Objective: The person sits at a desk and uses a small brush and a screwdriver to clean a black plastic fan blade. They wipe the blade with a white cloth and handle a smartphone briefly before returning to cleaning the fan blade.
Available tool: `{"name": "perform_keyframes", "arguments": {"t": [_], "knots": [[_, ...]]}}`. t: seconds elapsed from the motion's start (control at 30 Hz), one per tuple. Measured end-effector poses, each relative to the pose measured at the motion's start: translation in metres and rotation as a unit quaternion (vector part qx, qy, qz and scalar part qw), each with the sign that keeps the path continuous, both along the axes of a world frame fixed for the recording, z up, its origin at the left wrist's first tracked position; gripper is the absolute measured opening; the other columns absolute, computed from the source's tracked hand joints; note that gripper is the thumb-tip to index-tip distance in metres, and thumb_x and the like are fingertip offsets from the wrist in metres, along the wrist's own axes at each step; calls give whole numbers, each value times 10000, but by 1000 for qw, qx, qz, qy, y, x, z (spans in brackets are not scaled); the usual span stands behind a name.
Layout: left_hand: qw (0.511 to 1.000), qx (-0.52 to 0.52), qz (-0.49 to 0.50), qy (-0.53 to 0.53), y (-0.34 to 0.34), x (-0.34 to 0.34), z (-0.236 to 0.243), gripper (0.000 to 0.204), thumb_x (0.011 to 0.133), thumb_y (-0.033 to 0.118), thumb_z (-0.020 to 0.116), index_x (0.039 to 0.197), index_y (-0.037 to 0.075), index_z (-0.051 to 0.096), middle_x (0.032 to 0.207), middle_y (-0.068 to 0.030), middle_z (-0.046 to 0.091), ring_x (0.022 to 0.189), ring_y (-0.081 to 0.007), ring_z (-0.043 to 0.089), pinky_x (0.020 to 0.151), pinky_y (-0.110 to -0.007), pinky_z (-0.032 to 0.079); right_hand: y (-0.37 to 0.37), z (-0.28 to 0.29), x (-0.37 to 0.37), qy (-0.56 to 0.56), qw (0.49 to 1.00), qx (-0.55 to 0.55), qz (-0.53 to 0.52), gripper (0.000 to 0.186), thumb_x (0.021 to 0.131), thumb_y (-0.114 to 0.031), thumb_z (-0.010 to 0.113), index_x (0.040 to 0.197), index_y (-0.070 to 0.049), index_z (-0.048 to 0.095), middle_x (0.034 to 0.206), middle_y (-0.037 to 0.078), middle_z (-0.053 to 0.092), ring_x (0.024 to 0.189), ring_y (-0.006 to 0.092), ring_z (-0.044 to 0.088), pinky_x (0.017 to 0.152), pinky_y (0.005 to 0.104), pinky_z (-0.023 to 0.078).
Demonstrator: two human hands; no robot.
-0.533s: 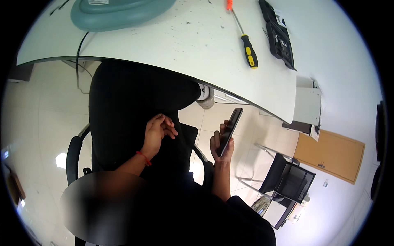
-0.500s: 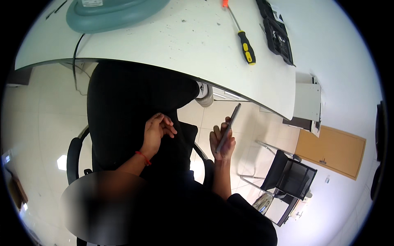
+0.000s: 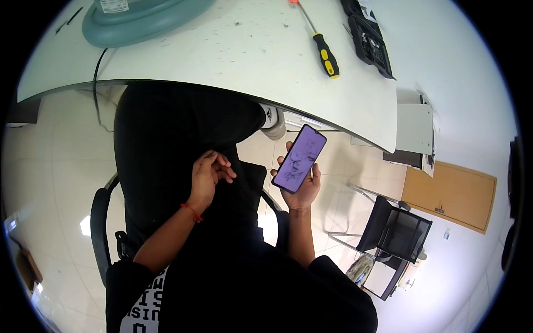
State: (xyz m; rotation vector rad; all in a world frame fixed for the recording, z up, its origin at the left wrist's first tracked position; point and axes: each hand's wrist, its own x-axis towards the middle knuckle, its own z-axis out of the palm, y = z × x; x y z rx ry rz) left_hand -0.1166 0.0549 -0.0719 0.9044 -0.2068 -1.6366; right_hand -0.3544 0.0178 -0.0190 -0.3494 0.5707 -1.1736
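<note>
My right hand (image 3: 304,193) holds a phone (image 3: 298,158) below the desk's edge, its lit purple screen turned up toward me, my fingers along its sides. My left hand (image 3: 209,177), with a red cord on the wrist, rests over my dark-clothed lap (image 3: 161,133), fingers slightly bent and apart, holding nothing I can see. On the white desk (image 3: 233,61) above lie a yellow-and-black screwdriver (image 3: 326,58) and an open black tool case (image 3: 371,47).
A grey-green rounded object (image 3: 139,25) sits at the desk's back left, near a hanging black cable (image 3: 95,89). I sit on a black armchair (image 3: 101,216). To the right are a grey cabinet (image 3: 408,133), a black mesh chair (image 3: 402,233) and a brown door (image 3: 455,194).
My right hand has moved slightly up and left and tilted the phone, so its screen now faces the camera, lit purple. My left hand has shifted slightly with the view.
</note>
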Motion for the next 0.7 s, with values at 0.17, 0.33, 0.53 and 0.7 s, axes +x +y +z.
{"name": "perform_keyframes", "arguments": {"t": [0.17, 0.33, 0.53, 0.7], "knots": [[1000, 3, -1, 3, -1, 2, 0, 297, 1018, 254, 408, 838, 61, 542, 840, -83, 606, 671, -232, 660, 585, -321, 507, -8, -6, -9, 37, 999, -7, 1, 620, 1023, -443, 314, 1524, -81, 361, 1507, 145, 466, 1112, 317, 617, 859, 511, 514], [1000, 20, 1, 9, -1, 4, 5, 316, 1042, 232, 392, 825, 51, 536, 820, -93, 606, 660, -221, 665, 581, -311, 531, -42, 5, -40, 246, 965, 19, -83, 562, 1002, -369, 397, 1396, 25, 472, 1292, 181, 626, 937, 279, 675, 737, 376, 570], [1000, 25, -8, -4, -1, 8, 5, 314, 1042, 229, 379, 821, 60, 526, 814, -93, 597, 668, -221, 656, 596, -319, 520, -131, -9, -109, 482, 828, -12, -288, 223, 958, -218, 557, 1097, -66, 641, 979, 57, 689, 823, 190, 680, 704, 328, 563], [999, 20, -31, 16, -2, 2, 12, 328, 1036, 277, 376, 832, 72, 532, 819, -91, 596, 691, -227, 650, 620, -328, 507, -206, -63, -200, 490, 825, -184, -213, 548, 1009, -440, 505, 1434, -97, 453, 1420, 87, 516, 1281, 263, 510, 1029, 440, 467]]}}
